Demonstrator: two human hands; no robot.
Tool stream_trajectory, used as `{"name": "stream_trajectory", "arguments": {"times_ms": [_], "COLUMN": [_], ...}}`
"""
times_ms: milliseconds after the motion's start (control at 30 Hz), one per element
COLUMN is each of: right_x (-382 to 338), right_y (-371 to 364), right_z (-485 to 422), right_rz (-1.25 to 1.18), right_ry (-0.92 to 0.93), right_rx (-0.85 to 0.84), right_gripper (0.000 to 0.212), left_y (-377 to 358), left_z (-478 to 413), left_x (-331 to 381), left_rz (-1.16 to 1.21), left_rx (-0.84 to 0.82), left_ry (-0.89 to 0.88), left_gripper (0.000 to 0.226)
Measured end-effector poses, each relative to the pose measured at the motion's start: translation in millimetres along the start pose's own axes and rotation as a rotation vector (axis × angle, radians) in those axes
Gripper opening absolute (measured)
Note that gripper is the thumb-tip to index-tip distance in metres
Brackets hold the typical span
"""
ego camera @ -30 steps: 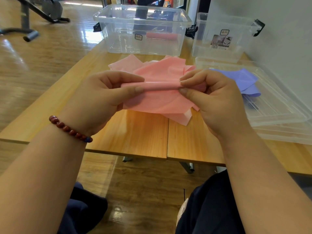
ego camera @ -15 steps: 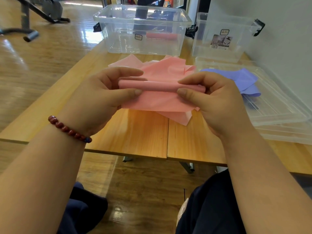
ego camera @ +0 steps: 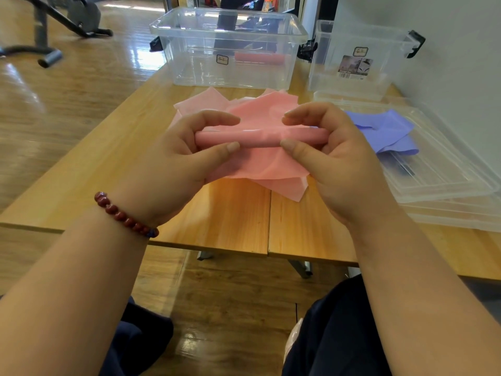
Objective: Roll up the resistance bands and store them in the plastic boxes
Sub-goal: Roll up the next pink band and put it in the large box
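Note:
A pink resistance band [ego camera: 257, 138] is partly rolled into a tube held level above the table's near half. My left hand [ego camera: 187, 156] pinches the tube's left end and my right hand [ego camera: 328, 156] pinches its right end; the loose tail hangs beneath onto the table. Other pink bands [ego camera: 206, 100] lie flat behind it. A purple band [ego camera: 390, 130] lies crumpled on a clear lid at the right. A large clear plastic box [ego camera: 227, 31] at the back holds one rolled pink band [ego camera: 259, 58]. A smaller clear box [ego camera: 355, 77] stands to its right.
The wooden table [ego camera: 230, 213] has its front edge close to my knees. Stacked clear lids [ego camera: 444, 185] fill its right side against a white wall. Exercise equipment [ego camera: 54, 25] stands on the wooden floor at the far left.
The rolled tube has grown thicker and longer as both hands turned it. My fingers have shifted further apart along it, and less loose band hangs free.

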State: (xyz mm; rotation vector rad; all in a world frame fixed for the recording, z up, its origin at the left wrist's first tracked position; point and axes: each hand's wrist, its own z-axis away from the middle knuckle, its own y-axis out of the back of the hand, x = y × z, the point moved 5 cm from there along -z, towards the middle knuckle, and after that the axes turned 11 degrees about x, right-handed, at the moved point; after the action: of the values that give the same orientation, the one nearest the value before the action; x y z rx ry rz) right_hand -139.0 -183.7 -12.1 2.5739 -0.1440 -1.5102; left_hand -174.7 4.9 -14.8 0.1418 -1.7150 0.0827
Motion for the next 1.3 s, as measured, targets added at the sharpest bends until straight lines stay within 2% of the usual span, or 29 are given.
{"name": "stream_trajectory", "arguments": {"times_ms": [300,500,667,967,1300], "right_x": [7,1,-6,-7,-4], "right_y": [3,10,10,12,4], "right_z": [-2,-3,0,-1,1], "right_rz": [-0.007,0.054,0.08,0.007,0.024], "right_ry": [-0.078,-0.031,0.041,0.064,0.037], "right_rx": [-0.056,-0.003,0.049,0.107,-0.001], "right_gripper": [0.04,0.022,0.017,0.031,0.03], "left_y": [3,10,14,8,3], "left_z": [-4,-5,-5,0,0], "left_x": [-1,1,5,3,2], "left_rz": [0.011,-0.079,-0.141,0.203,0.172], "left_rx": [0.067,0.093,0.119,0.014,-0.009], "left_ry": [-0.06,-0.085,-0.118,0.122,0.105], "left_gripper": [0.012,0.01,0.012,0.028,0.025]}}
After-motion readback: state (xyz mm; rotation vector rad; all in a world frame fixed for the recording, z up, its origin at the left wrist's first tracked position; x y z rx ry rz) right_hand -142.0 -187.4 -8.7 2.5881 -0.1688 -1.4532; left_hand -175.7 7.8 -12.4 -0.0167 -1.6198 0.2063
